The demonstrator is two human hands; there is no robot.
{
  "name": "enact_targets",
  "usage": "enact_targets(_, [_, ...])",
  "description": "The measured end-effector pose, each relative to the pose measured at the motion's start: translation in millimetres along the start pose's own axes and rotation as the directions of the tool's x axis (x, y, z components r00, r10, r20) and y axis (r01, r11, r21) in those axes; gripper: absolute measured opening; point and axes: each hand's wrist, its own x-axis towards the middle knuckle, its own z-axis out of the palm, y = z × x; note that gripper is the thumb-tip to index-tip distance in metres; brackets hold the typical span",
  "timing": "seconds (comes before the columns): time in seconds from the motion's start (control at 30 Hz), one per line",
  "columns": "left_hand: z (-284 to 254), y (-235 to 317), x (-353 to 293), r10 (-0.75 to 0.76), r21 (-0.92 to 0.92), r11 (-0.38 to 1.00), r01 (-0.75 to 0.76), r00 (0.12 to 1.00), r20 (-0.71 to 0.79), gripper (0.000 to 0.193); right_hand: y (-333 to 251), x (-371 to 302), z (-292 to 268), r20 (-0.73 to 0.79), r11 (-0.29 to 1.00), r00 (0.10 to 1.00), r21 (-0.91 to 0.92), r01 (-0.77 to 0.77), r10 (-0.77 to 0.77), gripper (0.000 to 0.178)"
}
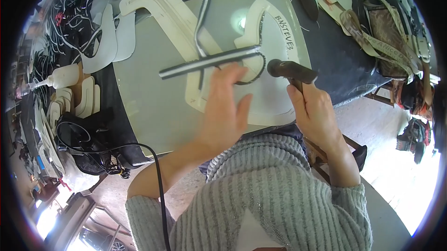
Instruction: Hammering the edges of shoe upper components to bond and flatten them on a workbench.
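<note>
In my right hand (317, 111) is a hammer (292, 70), the fingers closed round its handle. Its dark head is just above the sheet, right of the curved piece's dark edge. My left hand (226, 100) is stretched out with the thumb apart, slightly blurred. Its fingertips rest by a black-and-white strip (186, 68) that lies across the cream pieces; whether they press on it I cannot tell. Beyond the fingers, a curved cream piece (253, 18) has a dark trim along its inner edge. A long bent cream piece (163, 6) lies to the left.
A pale sheet (139, 111) covers the table's middle. At the left are white curved pieces (125, 37), a white squeeze bottle (65, 76), tangled strips (60, 23) and a black cable (159, 181). Straps and a brown bag (384, 25) lie at the right.
</note>
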Motion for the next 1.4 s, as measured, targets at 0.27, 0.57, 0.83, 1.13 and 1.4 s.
enact_targets(0.27, [-33,-26,26,0.291,0.176,0.926,-0.335,0.928,0.232,0.051,33,-6,9,0.023,0.967,0.998,-0.248,0.055,-0.051,0.029])
enact_targets(0.57, [-40,-26,32,0.599,0.32,0.647,-0.692,0.721,0.348,0.039,2,1,-2,0.041,0.992,0.993,-0.059,0.115,-0.113,0.029])
enact_targets(0.83, [-38,-32,27,0.601,0.298,0.682,-0.668,0.744,0.294,0.033,-14,1,-7,0.172,0.996,0.985,-0.089,0.032,-0.016,0.021])
enact_targets(1.13, [-36,-30,31,0.361,0.095,0.91,-0.403,0.885,0.293,0.04,-1,-4,-4,0.176,0.97,0.983,-0.226,0.087,-0.047,0.027])
enact_targets(1.4, [36,19,-2,0.018,-0.172,0.985,0.004,0.992,0.127,0.059,21,-16,1,-0.111,0.979,0.988,0.187,-0.087,0.109,0.023])
